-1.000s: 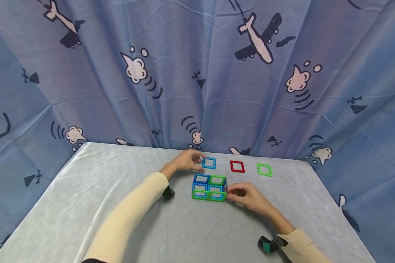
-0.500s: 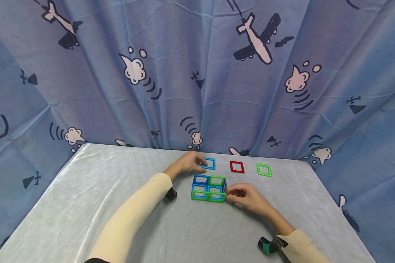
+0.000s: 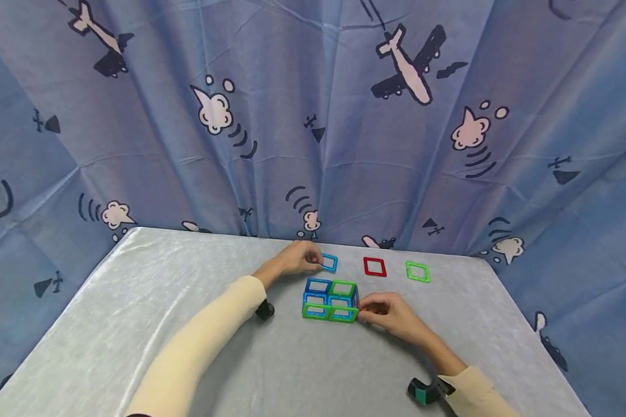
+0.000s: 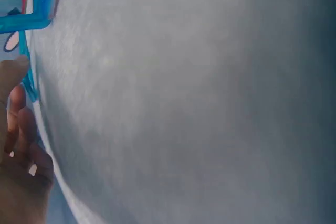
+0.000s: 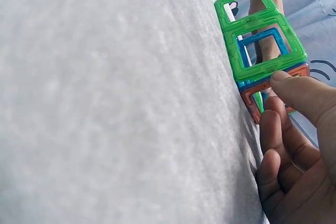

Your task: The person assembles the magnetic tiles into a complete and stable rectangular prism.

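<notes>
In the head view, my left hand (image 3: 298, 259) pinches the left edge of a loose blue square magnetic tile (image 3: 336, 264) near the back of the table. The left wrist view shows thumb and fingertips at that thin blue tile (image 4: 24, 45), seen edge-on. My right hand (image 3: 393, 315) grips the right end of a low block of joined magnetic tiles (image 3: 330, 313), green along the front with blue behind. Up close in the right wrist view, the thumb lies on the lower edge of a green tile (image 5: 252, 20), fingers curled beside a red-orange tile (image 5: 249, 106).
A red square tile (image 3: 375, 275) and a light green one (image 3: 419, 280) lie flat on the pale cloth-covered table (image 3: 302, 370), right of the blue tile. Behind the table hangs a blue curtain (image 3: 271, 174) printed with planes.
My left hand has closed on the loose blue tile, which has shifted slightly left and towards me and now sits tilted. The right hand and the joined block stay in place.
</notes>
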`<action>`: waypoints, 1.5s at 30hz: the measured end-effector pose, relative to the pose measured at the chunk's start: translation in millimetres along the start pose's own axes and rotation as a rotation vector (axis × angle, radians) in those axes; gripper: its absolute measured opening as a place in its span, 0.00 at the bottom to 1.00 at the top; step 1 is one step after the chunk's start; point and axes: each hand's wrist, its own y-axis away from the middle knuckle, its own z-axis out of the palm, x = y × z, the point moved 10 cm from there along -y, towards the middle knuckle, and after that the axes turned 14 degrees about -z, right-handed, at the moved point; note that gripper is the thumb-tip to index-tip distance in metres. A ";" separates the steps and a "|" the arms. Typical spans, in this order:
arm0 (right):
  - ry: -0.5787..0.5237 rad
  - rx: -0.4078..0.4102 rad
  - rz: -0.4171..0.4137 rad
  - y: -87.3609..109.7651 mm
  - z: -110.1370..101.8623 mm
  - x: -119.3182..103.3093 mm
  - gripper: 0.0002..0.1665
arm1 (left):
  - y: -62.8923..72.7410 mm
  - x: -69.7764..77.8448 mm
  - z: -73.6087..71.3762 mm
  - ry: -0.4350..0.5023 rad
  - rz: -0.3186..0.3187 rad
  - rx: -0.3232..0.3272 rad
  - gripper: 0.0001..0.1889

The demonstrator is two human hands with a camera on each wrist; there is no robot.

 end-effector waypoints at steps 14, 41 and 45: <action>0.009 -0.001 -0.036 0.0 0.1 -2.9 0.08 | 25.1 -10.7 -37.4 -0.009 -0.026 0.068 0.03; -0.002 0.015 -0.015 -1.2 0.4 -5.1 0.09 | 90.4 -36.5 -98.0 0.057 -0.048 0.257 0.03; -0.010 0.011 -0.018 -1.5 1.1 -5.1 0.09 | 98.0 -40.3 -99.0 0.088 -0.045 0.256 0.03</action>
